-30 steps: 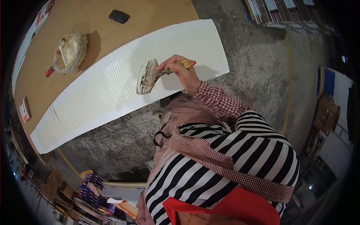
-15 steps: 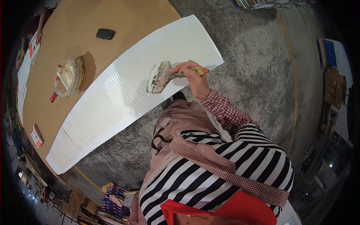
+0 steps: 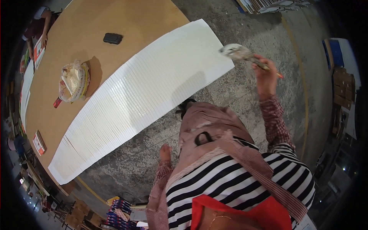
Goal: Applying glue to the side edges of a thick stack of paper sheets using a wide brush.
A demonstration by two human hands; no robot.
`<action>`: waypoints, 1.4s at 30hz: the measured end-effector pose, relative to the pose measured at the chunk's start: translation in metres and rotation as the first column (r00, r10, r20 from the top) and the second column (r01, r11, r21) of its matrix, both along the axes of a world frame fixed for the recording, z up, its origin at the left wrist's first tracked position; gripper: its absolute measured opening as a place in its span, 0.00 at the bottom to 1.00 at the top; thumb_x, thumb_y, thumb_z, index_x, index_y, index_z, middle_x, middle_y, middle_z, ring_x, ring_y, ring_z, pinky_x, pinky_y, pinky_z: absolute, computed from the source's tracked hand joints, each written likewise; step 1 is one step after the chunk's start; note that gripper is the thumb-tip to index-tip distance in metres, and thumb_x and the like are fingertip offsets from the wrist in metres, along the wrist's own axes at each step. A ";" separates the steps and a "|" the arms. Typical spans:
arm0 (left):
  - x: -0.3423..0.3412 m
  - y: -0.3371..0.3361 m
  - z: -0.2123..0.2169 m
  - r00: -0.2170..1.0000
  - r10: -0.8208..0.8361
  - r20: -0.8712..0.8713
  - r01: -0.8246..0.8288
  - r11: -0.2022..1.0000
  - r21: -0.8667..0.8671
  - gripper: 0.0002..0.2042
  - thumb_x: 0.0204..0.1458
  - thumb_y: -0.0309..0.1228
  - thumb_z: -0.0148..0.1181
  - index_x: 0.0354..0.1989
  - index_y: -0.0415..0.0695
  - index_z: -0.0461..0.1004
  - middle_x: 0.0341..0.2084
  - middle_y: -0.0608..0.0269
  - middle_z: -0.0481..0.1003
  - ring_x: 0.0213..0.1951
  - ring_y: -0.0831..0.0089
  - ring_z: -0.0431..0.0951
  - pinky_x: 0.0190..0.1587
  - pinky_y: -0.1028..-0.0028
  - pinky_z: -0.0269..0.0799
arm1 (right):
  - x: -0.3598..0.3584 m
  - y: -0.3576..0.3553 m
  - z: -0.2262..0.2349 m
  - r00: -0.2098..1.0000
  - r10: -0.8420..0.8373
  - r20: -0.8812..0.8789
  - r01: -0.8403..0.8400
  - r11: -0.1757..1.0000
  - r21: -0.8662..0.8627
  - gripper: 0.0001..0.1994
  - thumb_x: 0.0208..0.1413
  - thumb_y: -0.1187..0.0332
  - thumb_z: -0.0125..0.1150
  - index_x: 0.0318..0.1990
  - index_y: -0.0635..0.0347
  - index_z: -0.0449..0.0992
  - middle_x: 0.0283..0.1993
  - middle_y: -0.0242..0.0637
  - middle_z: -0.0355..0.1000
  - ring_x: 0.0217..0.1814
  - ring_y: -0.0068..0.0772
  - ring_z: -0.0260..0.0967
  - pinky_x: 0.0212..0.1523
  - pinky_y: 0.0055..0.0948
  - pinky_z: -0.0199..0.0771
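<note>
A wide paintbrush [image 3: 245, 56] with white-smeared bristles is in my right hand [image 3: 266, 78], whose fingers are closed round its handle. The bristles are at the far right end of a long white panel [image 3: 184, 53], close to its edge and blurred by motion; whether they touch it I cannot tell. The panel tapers toward the near left, with fine parallel lines across it and a wet-looking shine. My left hand [image 3: 165, 152] hangs low beside my apron, apart from the panel; its fingers are too small to make out. A plastic-lined tub [image 3: 73, 82] stands beyond the panel.
The tan table [image 3: 134, 17] bears a black case-like object [image 3: 112, 38] and a small red-and-white box [image 3: 38, 142]. Another person's hand [image 3: 44, 40] rests at the table's far left. Stacked sheets [image 3: 268, 5] stand at the back, and cardboard boxes [image 3: 343, 86] at the right.
My right hand has carried the brush right, from over the panel's middle to its far right end. My left hand has come into view. My body has shifted right.
</note>
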State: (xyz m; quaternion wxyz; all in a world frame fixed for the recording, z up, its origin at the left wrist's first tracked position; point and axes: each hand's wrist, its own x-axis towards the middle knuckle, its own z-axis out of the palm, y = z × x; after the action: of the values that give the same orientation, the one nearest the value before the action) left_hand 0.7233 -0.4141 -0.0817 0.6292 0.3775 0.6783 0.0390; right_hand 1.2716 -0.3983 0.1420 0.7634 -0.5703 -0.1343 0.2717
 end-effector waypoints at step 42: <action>0.554 0.025 0.051 0.570 0.699 0.433 -0.697 0.690 -0.196 0.19 0.65 0.40 0.51 0.36 0.33 0.75 0.31 0.52 0.81 0.30 0.73 0.80 0.36 0.74 0.75 | 0.219 0.119 -0.058 -0.215 0.843 0.493 -0.830 0.108 -0.547 0.05 0.57 0.71 0.63 0.32 0.62 0.76 0.49 0.39 0.74 0.46 0.30 0.73 0.45 0.33 0.74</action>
State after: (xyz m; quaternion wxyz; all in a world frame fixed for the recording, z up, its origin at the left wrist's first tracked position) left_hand 1.2769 -0.3890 -0.0307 0.7089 0.0565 0.5956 0.3736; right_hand 1.4907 -0.2797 0.0843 0.2383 -0.3830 -0.7696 0.4519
